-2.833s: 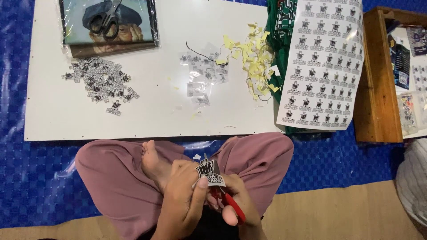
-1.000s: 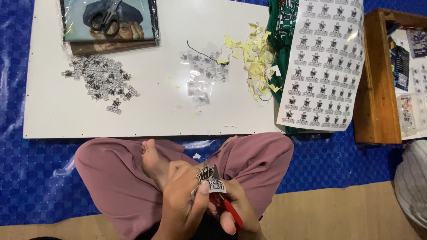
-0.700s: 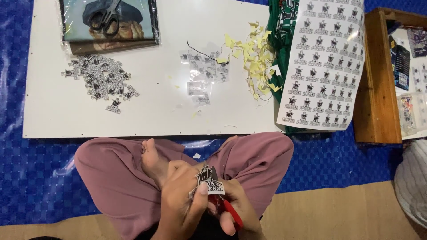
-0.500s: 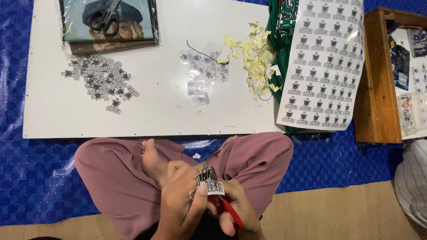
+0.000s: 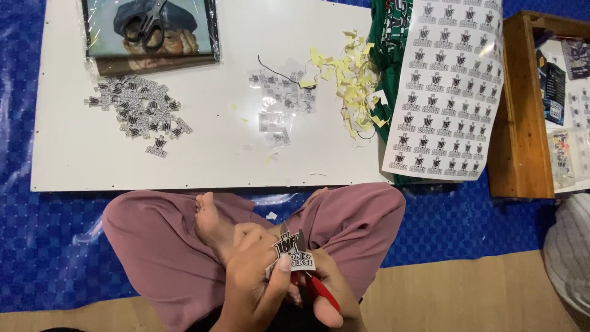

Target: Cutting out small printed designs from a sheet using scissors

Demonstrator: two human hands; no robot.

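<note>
Over the lap, the left hand (image 5: 255, 276) is still pinching a sticker (image 5: 291, 252), barely turned, while the right hand (image 5: 322, 295) keeps gripping red-handled scissors (image 5: 316, 288), trimming.

White board (image 5: 203, 160) bearing cut stickers (image 5: 138, 110), scraps (image 5: 353, 80)

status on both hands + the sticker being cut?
Left hand pinches small black-and-white cut-out sticker over the lap. Right hand grips red-handled scissors, blades at the sticker's edge. Nothing in the way; white board ahead.
</note>
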